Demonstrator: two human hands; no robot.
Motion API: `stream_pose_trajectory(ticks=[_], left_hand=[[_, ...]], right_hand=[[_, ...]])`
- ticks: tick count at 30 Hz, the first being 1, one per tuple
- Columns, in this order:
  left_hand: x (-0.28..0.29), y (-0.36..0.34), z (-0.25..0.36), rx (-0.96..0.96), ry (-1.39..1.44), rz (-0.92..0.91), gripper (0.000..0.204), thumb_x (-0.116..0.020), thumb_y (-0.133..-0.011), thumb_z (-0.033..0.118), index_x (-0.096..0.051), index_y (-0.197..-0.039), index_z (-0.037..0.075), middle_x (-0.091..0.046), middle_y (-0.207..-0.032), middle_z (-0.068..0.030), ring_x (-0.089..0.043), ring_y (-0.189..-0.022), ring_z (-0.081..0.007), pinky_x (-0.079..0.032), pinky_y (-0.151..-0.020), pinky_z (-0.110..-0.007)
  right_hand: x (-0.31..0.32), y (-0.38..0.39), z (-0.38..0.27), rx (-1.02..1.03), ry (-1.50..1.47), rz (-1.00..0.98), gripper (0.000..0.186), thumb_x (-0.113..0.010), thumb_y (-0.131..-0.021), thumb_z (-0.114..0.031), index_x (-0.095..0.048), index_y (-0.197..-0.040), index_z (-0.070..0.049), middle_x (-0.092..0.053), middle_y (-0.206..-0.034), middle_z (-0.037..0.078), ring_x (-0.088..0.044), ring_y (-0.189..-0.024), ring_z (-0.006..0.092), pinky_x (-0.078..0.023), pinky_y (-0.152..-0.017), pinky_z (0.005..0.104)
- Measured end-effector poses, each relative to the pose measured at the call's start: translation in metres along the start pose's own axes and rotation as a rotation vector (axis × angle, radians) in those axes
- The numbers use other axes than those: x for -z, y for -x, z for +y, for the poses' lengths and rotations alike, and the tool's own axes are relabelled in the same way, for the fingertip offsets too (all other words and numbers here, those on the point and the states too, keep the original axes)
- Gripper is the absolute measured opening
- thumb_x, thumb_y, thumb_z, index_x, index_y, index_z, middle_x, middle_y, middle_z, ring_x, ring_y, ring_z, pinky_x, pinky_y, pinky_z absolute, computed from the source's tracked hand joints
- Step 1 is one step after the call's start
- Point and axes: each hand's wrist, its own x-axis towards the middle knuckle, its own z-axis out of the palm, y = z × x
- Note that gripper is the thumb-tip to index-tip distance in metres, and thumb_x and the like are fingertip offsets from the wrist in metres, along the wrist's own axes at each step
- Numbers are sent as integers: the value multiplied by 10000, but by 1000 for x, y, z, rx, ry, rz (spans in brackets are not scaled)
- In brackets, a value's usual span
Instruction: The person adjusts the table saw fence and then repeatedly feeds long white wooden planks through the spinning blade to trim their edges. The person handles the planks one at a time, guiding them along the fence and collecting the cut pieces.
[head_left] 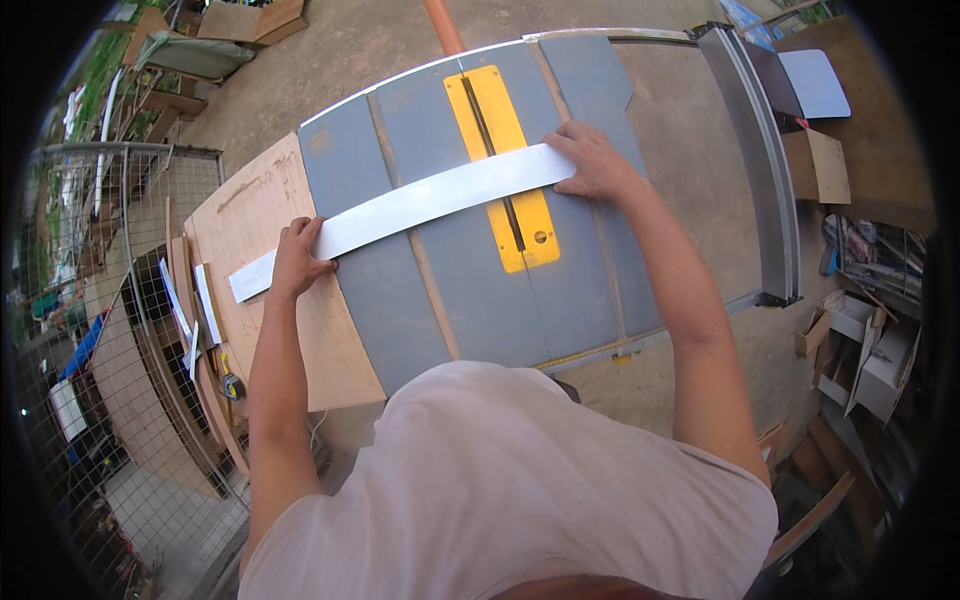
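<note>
A long, narrow white board (430, 202) lies across the grey table saw top (470, 300), spanning from the wooden side panel to past the yellow insert plate (490, 110). Its left part is gripped by my left hand (299, 257), fingers over the far edge and thumb on the near side. At the other end, my right hand (597, 163) closes round the board's tip. A dark slot runs down the yellow plate, and the board covers its middle. Whether a blade stands up from the slot, I cannot tell.
A plywood panel (250, 215) extends the saw top on the left, with thin white strips (207, 303) and a tape measure (232, 382) beside it. The metal rip fence (755, 160) stands far right. Wire mesh fencing (90, 230) is at left; box-like pieces (870, 350) lie at right.
</note>
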Motion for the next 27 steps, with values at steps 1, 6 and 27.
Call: stream_pose_trajectory(ticks=[1, 6, 27], left_hand=[[0, -1, -1, 1, -3, 2, 874, -933, -631, 121, -582, -1431, 137, -558, -1424, -112, -505, -1329, -342, -455, -1157, -417], [2, -4, -2, 6, 0, 1, 877, -934, -633, 123, -583, -1436, 138, -553, -1439, -116, -503, -1337, -344, -455, -1160, -416], [10, -18, -2, 5, 14, 0, 883, -924, -629, 114, -580, -1442, 132, -566, -1422, -118, -499, -1327, -346, -445, -1163, -407]], right_hand=[[1, -1, -1, -3, 3, 0, 716, -849, -760, -218, -592, -1423, -136, -534, -1441, 125, -478, -1377, 320, -386, -1199, 434], [2, -7, 3, 25, 1, 2, 718, -846, -759, -220, -591, -1424, -129, -533, -1443, 134, -475, -1378, 335, -388, -1195, 432], [15, -20, -9, -56, 10, -35, 736, -874, -775, -178, -568, -1443, -131, -510, -1481, 125, -458, -1403, 325, -386, -1214, 439]])
